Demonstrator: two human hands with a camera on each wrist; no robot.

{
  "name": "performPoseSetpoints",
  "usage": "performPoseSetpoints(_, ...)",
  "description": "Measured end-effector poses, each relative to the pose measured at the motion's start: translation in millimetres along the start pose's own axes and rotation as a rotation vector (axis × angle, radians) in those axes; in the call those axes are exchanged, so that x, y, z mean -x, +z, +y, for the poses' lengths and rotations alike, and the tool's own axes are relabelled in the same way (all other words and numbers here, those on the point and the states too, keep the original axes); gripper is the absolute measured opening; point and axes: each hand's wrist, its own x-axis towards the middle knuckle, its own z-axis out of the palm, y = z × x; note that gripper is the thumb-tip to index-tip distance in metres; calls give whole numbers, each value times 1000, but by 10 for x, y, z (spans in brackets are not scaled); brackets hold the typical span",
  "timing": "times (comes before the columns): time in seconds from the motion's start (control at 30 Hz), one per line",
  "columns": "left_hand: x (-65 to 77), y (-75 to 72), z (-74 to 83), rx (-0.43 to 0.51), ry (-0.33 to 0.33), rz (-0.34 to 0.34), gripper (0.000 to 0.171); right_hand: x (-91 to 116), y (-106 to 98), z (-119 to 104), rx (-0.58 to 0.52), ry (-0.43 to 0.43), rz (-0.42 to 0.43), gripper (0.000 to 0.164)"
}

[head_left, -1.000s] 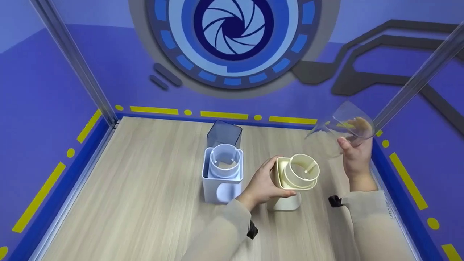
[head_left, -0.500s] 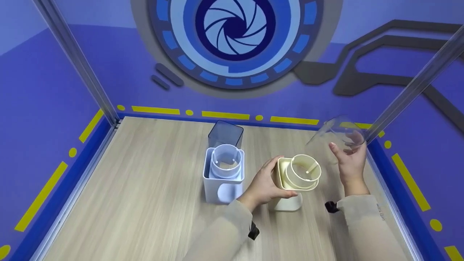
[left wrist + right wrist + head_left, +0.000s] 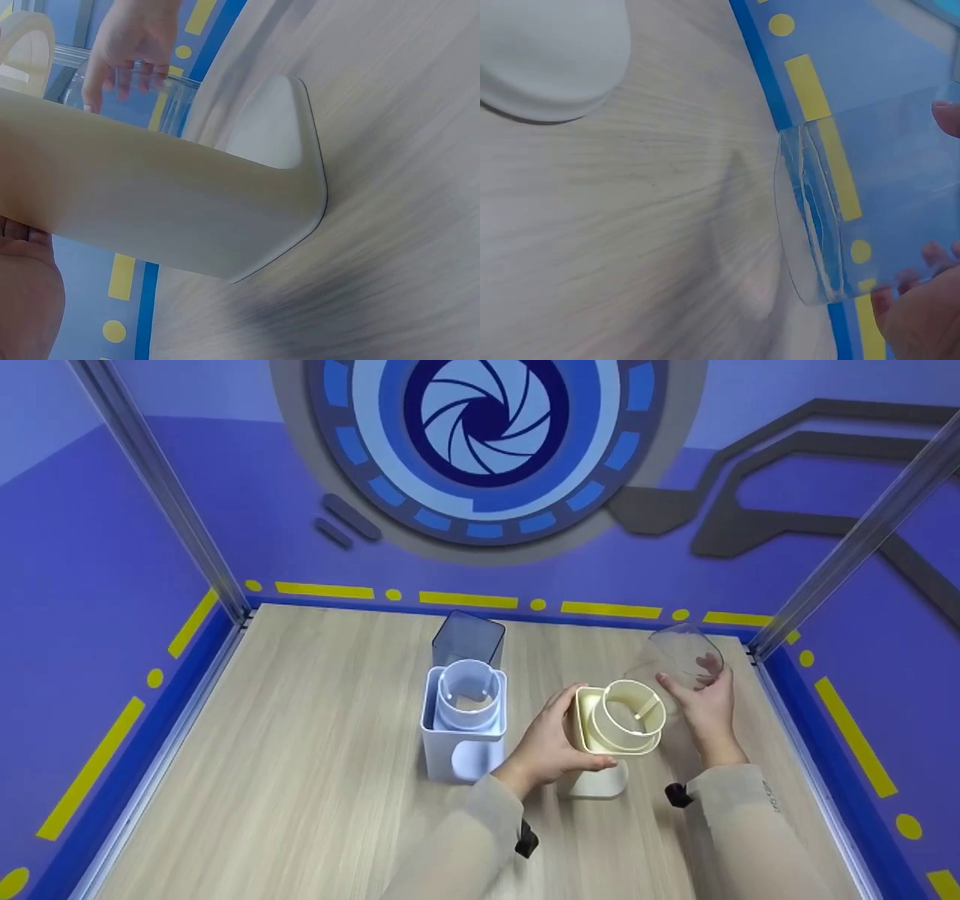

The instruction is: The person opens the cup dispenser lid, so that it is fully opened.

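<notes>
My left hand (image 3: pixel 541 741) grips the upper body of a cream plastic holder (image 3: pixel 628 742), with a square top, a round collar and a rounded foot. In the left wrist view, the tall body of the cream holder (image 3: pixel 157 191) stands with its foot (image 3: pixel 266 127) on the table. To its right, my right hand (image 3: pixel 709 711) holds a clear square-sided plastic container (image 3: pixel 675 649) between thumb and fingers. The right wrist view shows this clear container (image 3: pixel 892 172) with its closed end low, close to the tabletop; the fingers show through its wall.
Left of the cream holder stands a matching light-blue holder (image 3: pixel 442 754) with a round collar. Behind that is a dark tinted see-through container (image 3: pixel 469 639). Blue panels (image 3: pixel 315 457) wall in the wooden table (image 3: pixel 300 750) at the back and sides.
My right hand has brought the clear container down and leftward, from the right panel to just behind the cream holder's right side. The left hand keeps its grip on the cream holder.
</notes>
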Motion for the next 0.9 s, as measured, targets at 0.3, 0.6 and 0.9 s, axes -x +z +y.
performPoseSetpoints(0.3, -6, -28, 27, 12, -12, -30, 121, -1, 36, 69, 6, 33, -31, 110)
performPoseSetpoints(0.6, -7, -99, 38, 39, -12, -97, 123, 46, 68, 195, 2, 34, -69, 111)
performPoseSetpoints(0.9, -20, -108, 72, 19, -25, -102, 126, 60, 62, 257, 17, -3, -103, 112)
